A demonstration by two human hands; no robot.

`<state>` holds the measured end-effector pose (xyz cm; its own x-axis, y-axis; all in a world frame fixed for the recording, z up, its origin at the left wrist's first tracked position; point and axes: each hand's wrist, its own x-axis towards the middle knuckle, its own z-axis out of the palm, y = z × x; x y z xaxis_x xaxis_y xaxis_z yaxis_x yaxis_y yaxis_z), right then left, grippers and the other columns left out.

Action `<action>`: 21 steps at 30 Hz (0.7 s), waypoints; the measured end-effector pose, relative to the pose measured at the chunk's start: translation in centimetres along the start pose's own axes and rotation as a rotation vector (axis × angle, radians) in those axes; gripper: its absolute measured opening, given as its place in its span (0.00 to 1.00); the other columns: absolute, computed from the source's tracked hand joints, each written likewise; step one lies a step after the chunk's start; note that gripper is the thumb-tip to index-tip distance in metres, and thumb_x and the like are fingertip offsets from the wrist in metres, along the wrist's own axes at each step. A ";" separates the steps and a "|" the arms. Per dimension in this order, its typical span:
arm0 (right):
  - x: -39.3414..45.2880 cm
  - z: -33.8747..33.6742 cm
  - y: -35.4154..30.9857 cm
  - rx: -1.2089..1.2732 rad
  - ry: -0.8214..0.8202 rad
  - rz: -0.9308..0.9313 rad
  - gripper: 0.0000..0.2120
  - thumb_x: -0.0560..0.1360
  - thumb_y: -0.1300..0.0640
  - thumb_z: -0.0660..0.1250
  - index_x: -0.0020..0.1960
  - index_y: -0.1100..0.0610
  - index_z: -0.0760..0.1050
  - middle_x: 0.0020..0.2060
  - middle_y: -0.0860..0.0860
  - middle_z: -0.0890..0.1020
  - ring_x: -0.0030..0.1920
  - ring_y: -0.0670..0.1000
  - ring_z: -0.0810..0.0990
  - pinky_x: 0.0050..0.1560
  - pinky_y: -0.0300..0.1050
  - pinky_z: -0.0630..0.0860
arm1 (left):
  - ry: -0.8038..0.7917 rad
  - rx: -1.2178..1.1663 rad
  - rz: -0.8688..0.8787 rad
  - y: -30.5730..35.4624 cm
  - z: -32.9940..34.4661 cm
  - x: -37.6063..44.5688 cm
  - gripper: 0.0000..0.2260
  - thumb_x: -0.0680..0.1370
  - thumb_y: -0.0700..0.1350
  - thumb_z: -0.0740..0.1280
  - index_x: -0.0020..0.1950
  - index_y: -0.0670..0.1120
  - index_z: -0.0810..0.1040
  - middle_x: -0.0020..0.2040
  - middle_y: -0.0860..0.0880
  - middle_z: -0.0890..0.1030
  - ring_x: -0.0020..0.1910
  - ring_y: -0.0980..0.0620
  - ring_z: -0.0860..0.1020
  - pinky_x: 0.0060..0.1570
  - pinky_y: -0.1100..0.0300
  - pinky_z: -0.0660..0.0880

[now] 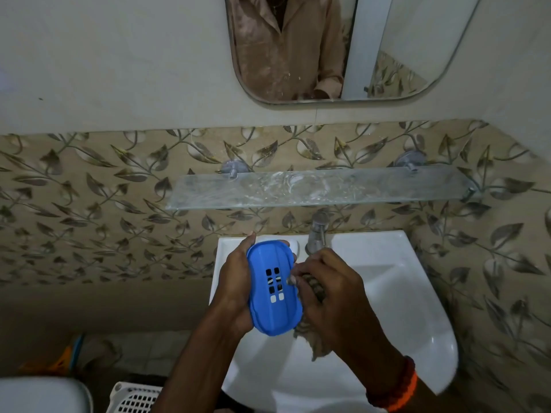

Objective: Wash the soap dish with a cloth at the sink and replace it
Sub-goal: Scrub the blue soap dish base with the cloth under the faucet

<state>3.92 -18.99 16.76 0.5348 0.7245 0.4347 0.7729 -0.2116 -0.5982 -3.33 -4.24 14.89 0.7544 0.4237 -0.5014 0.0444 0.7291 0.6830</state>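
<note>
A blue plastic soap dish [272,289] with several square drain holes is held over the left side of the white sink [396,296]. My left hand [235,278] grips the dish from its left edge, fingers curled behind it. My right hand [328,290] holds a brownish patterned cloth [316,342] bunched against the dish's right edge. Part of the cloth hangs below my palm into the basin. The rest of it is hidden under my fingers.
A metal tap [317,234] stands at the back of the sink, right behind my right hand. A glass shelf [322,186] is fixed to the leaf-patterned tiles above. A mirror [328,49] hangs higher. A white slotted basket [137,397] sits on the floor at lower left.
</note>
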 end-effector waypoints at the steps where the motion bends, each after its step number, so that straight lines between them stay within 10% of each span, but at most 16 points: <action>1: 0.1 0.1 0.0 -0.005 0.017 -0.009 0.04 0.71 0.70 0.74 0.43 0.64 0.81 0.40 0.55 0.80 0.40 0.48 0.80 0.43 0.39 0.80 | 0.009 0.011 0.003 -0.1 -0.1 0.0 0.26 0.78 0.63 0.61 0.47 0.43 0.87 0.42 0.41 0.85 0.34 0.45 0.81 0.38 0.52 0.81; 14: -1.9 -0.3 -0.3 0.086 -0.306 0.110 0.03 0.73 0.61 0.70 0.46 0.57 0.82 0.43 0.50 0.79 0.44 0.44 0.78 0.47 0.38 0.77 | -0.002 -0.046 0.058 0.2 -0.8 0.7 0.24 0.82 0.57 0.58 0.48 0.41 0.86 0.43 0.39 0.83 0.38 0.43 0.82 0.41 0.52 0.80; 21: -3.8 0.7 -1.7 0.064 -0.197 0.119 0.17 0.65 0.50 0.80 0.51 0.49 0.78 0.47 0.43 0.71 0.44 0.42 0.78 0.46 0.40 0.79 | 0.000 -0.173 0.042 -0.2 -0.9 1.5 0.27 0.80 0.59 0.57 0.41 0.41 0.87 0.41 0.40 0.84 0.38 0.44 0.83 0.45 0.52 0.79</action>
<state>0.34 -20.93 15.70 0.5389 0.8124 0.2227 0.6820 -0.2656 -0.6814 -2.78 -3.27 13.57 0.7532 0.4557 -0.4743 -0.1004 0.7923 0.6018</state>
